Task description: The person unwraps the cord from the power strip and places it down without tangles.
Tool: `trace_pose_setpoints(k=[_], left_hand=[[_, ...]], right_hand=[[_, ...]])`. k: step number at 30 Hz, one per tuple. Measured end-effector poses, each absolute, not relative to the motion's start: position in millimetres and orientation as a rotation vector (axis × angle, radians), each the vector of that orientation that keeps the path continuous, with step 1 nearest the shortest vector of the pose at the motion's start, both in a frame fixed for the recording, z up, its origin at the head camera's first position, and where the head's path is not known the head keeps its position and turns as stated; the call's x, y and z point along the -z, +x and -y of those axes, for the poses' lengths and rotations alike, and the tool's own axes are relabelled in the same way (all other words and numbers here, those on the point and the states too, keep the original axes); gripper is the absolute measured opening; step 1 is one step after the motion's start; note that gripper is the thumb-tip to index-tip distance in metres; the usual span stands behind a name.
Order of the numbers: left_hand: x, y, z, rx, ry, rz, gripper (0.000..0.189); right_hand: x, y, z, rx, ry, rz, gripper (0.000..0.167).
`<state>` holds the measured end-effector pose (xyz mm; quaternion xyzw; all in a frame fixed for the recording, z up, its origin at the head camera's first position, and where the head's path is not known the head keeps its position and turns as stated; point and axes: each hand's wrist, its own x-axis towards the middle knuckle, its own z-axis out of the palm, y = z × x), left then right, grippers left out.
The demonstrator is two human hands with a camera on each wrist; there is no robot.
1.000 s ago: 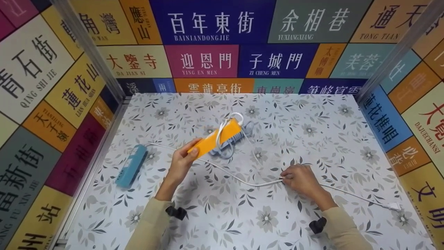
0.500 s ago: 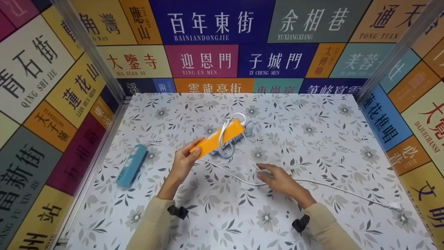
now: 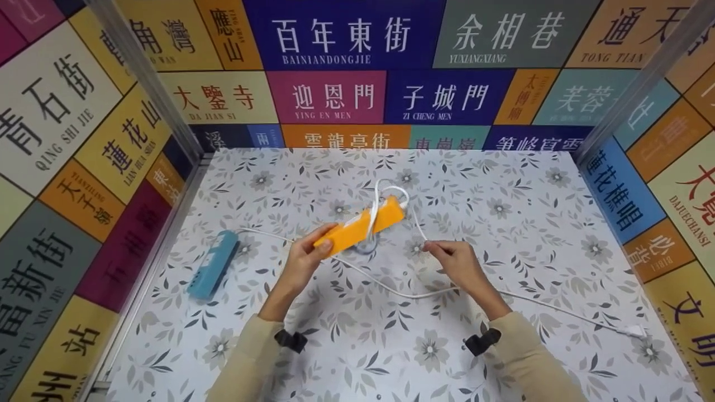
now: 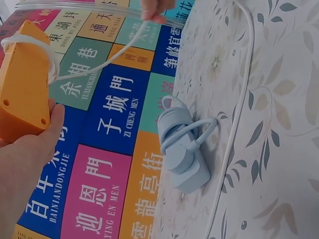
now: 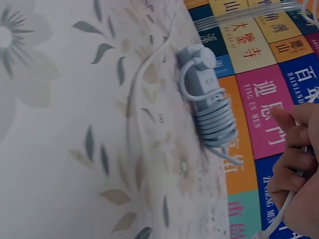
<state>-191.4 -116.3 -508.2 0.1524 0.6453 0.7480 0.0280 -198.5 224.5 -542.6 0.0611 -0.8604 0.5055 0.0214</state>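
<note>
My left hand [image 3: 306,259] holds the near end of an orange power strip [image 3: 357,229] raised above the table. White cord [image 3: 373,215] loops around the strip's body. My right hand [image 3: 458,259] grips that cord's free part, right of the strip; in the right wrist view, curled fingers [image 5: 294,159] wrap it. A pale blue power strip [image 5: 203,82] with its own cord wound round it lies on the table behind; the orange one mostly hides it in the head view.
At left on the flowered tabletop [image 3: 430,368] lies a teal power strip [image 3: 213,265]. Its white cord [image 3: 363,274] runs rightward beneath my hands to a plug [image 3: 634,331] near the right edge. Sign-printed panels [image 3: 346,33] enclose the back and sides.
My right hand has left its spot by the teal strip's cord, moved left and up, and taken hold of the orange strip's cord. The orange strip has shifted slightly right.
</note>
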Motion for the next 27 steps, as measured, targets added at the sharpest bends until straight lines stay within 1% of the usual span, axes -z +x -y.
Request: trace_pose_setpoints(k=[5,9,14,18,21,27], left_hand=[[510,-191,116,-2.314,0.471,-1.979,0.045],[511,-191,117,-2.341,0.456,-1.961,0.046],[511,-193,119,-2.358,0.430,-1.978,0.046],[508,-193,121,-2.428,0.390,-1.936,0.046],[506,-193,121,-2.478,0.376,-1.869,0.048],[505,-194,124,-2.519,0.327,-1.842,0.048]], right_hand=[[503,-202,-231,-1.651,0.188,2.526,0.023],[481,-199,-239,-1.696,0.299,2.368,0.017],[463,-190,-248,-1.722,0.481,2.261,0.019],[458,-184,-256,-1.726,0.642,2.234,0.021],[460,-183,-264,-1.731,0.746,2.224,0.021],[484,-187,-279,-1.896,0.937,2.192,0.024]])
